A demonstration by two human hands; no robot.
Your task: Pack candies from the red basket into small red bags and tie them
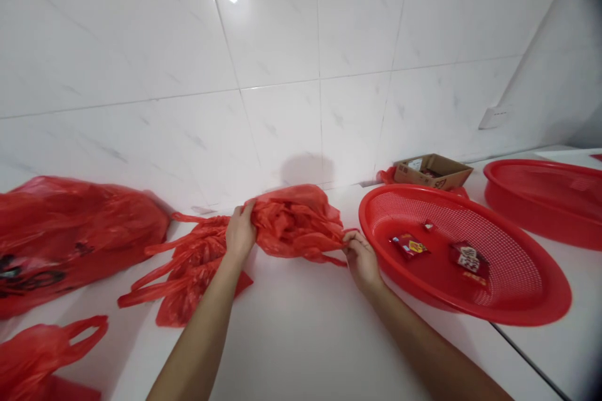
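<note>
A crumpled red plastic bag (296,222) lies on the white table near the wall, between my two hands. My left hand (241,232) grips its left side. At the other end, my right hand (362,257) pinches the bag's handles. What is inside the bag, if anything, cannot be made out. Just left of my left hand is a pile of red plastic bags (197,282) with their handles pointing left. The near rim of a red perforated basket (531,263) sits close to my right hand, and a few small red packets (409,245) lie in it.
A large full-looking red bag (84,232) rests at the left, with another red bag (37,351) in front of it. Behind the basket stands an open cardboard box (433,172). A second red basket (540,200) is at the far right. White tiled wall (282,119) bounds the back.
</note>
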